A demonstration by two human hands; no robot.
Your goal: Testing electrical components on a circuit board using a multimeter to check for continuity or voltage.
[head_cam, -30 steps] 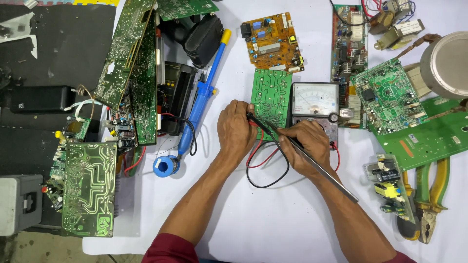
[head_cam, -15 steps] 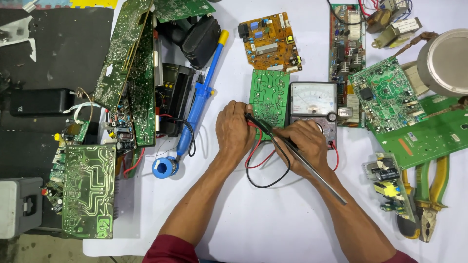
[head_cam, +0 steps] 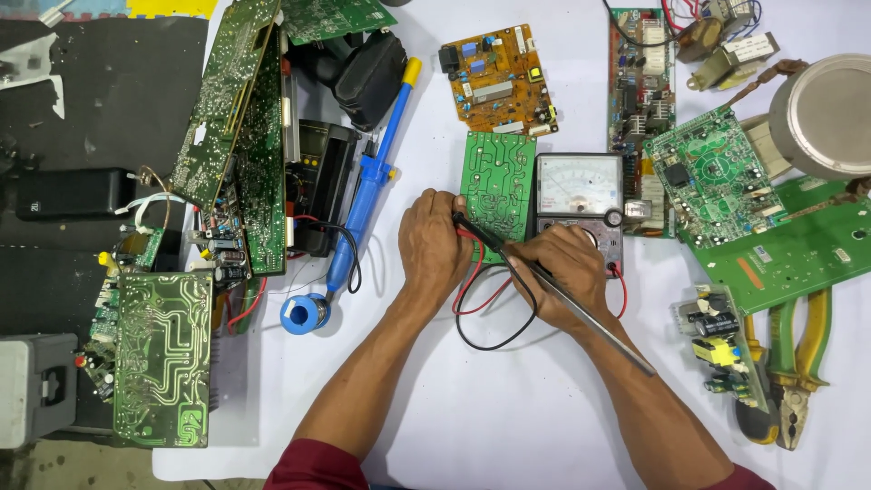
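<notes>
A small green circuit board (head_cam: 497, 181) lies solder side up in the middle of the white table (head_cam: 508, 408). My left hand (head_cam: 434, 243) rests on its lower left corner and grips a red probe whose lead (head_cam: 472, 272) loops below. My right hand (head_cam: 561, 272) is closed on a black probe (head_cam: 553, 289), a long thin rod whose tip touches the board's lower left edge. Right of the board sits an analog multimeter (head_cam: 579, 195) with a white dial face; my right hand covers its lower part.
A blue solder sucker (head_cam: 372, 181) and a blue solder reel (head_cam: 302, 314) lie left of my hands. Several green boards are stacked at the left (head_cam: 163, 358) and spread at the right (head_cam: 717, 177). An orange board (head_cam: 499, 77) lies behind. Yellow-handled pliers (head_cam: 798, 363) rest at the right.
Both hands stay on the board with the probes; only slight shifts of the probe tips show. The view has moved a little.
</notes>
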